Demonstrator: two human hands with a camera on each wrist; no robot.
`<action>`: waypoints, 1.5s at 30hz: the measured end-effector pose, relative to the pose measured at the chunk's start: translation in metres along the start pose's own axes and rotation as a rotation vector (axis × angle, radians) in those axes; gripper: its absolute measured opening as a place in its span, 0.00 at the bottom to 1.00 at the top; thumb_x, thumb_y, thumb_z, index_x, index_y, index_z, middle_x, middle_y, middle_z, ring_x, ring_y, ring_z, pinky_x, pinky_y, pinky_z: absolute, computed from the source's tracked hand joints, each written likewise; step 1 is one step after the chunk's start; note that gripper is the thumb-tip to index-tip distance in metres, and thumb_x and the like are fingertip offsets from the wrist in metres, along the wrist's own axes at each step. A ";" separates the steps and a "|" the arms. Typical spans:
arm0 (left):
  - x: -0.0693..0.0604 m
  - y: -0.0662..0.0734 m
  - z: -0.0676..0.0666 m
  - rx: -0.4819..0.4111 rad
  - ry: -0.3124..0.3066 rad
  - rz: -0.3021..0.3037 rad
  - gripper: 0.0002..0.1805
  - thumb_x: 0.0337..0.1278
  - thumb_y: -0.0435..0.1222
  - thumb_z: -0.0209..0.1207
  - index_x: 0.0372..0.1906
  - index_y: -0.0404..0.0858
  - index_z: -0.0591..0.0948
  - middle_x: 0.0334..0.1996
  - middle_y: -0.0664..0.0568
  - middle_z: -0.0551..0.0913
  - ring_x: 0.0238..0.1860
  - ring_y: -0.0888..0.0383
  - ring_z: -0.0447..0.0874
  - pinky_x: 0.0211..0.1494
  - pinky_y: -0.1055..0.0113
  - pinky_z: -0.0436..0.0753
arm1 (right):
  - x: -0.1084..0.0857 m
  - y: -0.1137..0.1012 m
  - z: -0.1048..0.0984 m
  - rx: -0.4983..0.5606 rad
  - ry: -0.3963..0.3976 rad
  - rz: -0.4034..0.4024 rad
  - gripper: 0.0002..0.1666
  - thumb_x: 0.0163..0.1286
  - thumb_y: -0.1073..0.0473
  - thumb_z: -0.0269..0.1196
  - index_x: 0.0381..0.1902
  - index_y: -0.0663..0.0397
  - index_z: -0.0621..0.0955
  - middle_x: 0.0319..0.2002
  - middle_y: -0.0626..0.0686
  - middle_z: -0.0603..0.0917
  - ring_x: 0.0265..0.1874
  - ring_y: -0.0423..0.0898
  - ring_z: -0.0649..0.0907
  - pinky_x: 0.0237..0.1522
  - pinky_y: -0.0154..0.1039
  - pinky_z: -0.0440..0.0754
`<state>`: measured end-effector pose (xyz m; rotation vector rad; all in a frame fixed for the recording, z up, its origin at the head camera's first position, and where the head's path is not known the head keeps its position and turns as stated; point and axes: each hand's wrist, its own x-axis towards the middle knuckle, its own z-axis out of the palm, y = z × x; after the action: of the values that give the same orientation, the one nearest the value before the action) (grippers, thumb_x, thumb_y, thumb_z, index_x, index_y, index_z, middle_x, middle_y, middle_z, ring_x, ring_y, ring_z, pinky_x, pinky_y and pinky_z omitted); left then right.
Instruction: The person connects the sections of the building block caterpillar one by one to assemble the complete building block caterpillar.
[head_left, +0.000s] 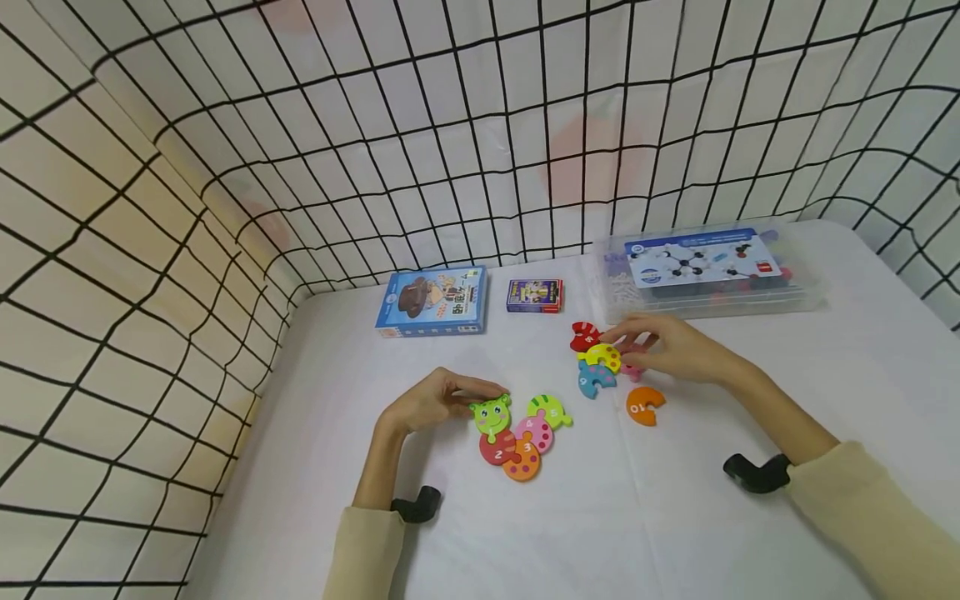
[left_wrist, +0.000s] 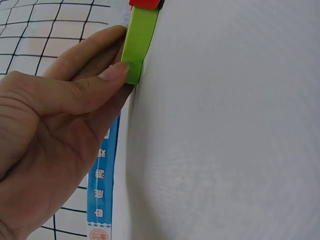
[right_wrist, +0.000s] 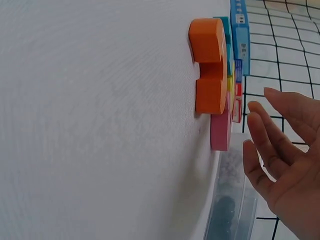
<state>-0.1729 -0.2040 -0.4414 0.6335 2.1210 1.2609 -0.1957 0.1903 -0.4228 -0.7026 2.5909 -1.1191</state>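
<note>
Five linked caterpillar pieces (head_left: 528,435) on surface (head_left: 525,533); left hand (head_left: 438,397) pinches the green head (head_left: 492,417), likely steadying them. Right hand (head_left: 671,346) loosely spread, gripping nothing, just by loose pieces (head_left: 600,358) apparently kept within reach.

The right hand (head_left: 671,346) partly hides a pink piece (head_left: 635,372), while the left wrist view's top edge crops a red piece (left_wrist: 145,4).

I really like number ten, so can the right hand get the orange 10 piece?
Probably yes: the right hand looks empty and is close by, and the orange 10 piece lies uncovered on the table, with nothing visible in between.
</note>
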 end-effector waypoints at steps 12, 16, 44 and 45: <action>0.000 -0.003 0.000 -0.005 0.015 0.012 0.28 0.64 0.16 0.55 0.62 0.41 0.85 0.63 0.50 0.85 0.70 0.53 0.80 0.73 0.61 0.78 | 0.007 0.000 0.013 0.002 -0.108 -0.025 0.23 0.63 0.65 0.73 0.57 0.50 0.87 0.45 0.52 0.83 0.44 0.49 0.76 0.37 0.29 0.79; 0.000 -0.003 0.000 -0.007 0.016 0.003 0.28 0.64 0.16 0.55 0.62 0.41 0.85 0.63 0.50 0.86 0.69 0.54 0.81 0.73 0.62 0.78 | 0.010 -0.003 0.015 0.000 -0.138 -0.026 0.24 0.61 0.67 0.74 0.56 0.49 0.88 0.48 0.51 0.84 0.46 0.49 0.78 0.40 0.29 0.82; -0.004 -0.004 -0.005 -0.006 0.015 -0.016 0.28 0.63 0.16 0.55 0.61 0.41 0.86 0.61 0.51 0.87 0.68 0.55 0.81 0.76 0.57 0.76 | 0.019 -0.020 0.034 -0.049 -0.319 -0.126 0.32 0.61 0.67 0.73 0.62 0.40 0.84 0.68 0.49 0.79 0.75 0.62 0.69 0.72 0.71 0.70; -0.004 -0.004 -0.005 -0.007 0.015 -0.016 0.28 0.63 0.16 0.55 0.61 0.41 0.86 0.61 0.51 0.87 0.69 0.55 0.81 0.76 0.57 0.76 | 0.019 -0.020 0.035 -0.061 -0.328 -0.127 0.31 0.62 0.68 0.72 0.62 0.39 0.85 0.68 0.49 0.79 0.75 0.63 0.69 0.72 0.72 0.69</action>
<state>-0.1740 -0.2109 -0.4419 0.6045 2.1286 1.2669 -0.1916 0.1469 -0.4323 -0.9864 2.3360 -0.8750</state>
